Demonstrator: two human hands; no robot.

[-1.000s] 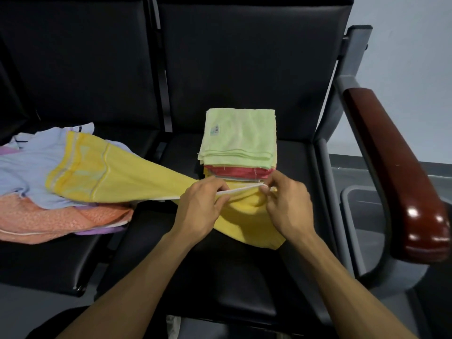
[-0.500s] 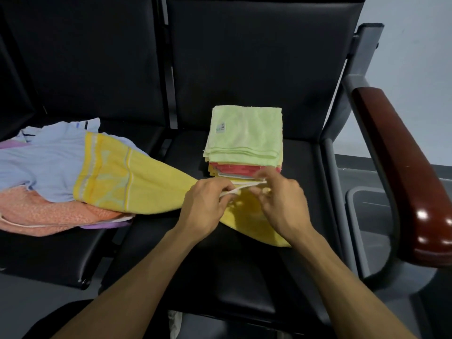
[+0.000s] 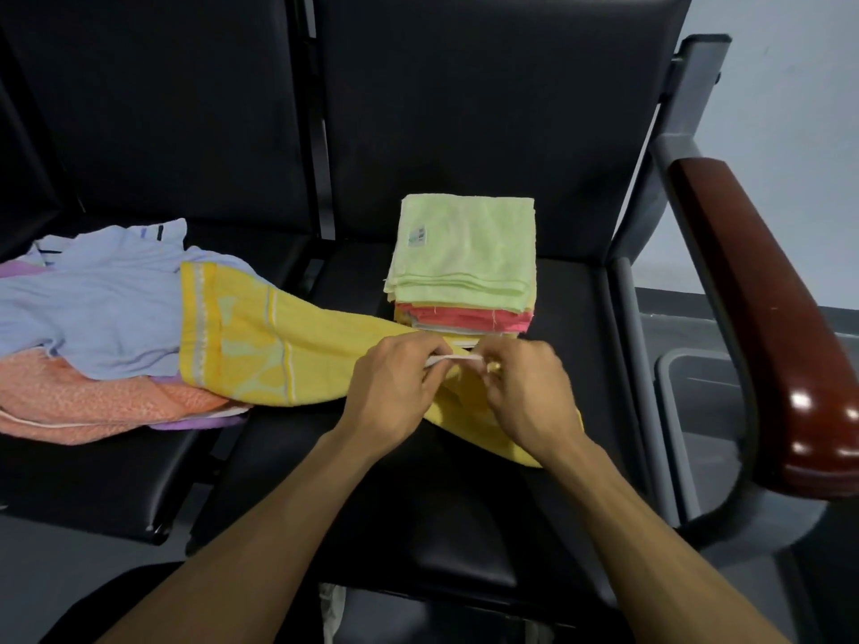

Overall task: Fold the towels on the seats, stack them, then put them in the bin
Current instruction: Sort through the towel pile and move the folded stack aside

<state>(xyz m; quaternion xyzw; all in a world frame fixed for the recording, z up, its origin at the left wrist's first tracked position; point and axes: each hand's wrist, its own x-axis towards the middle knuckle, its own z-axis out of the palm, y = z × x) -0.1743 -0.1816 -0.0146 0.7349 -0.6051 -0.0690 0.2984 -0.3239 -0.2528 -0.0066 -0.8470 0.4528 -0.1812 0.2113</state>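
Two black seats (image 3: 465, 527) carry the work; on the left one lies a loose heap of unfolded towels (image 3: 93, 318), on the right a folded stack (image 3: 465, 253) topped in pale green, with a grey bin (image 3: 697, 411) just beyond the armrest; the yellow towel (image 3: 279, 355) trails across both seats; left hand (image 3: 395, 392) and right hand (image 3: 525, 397), close together, each pinch its white hem; folding is under way; next, likely spread the hem and align corners.
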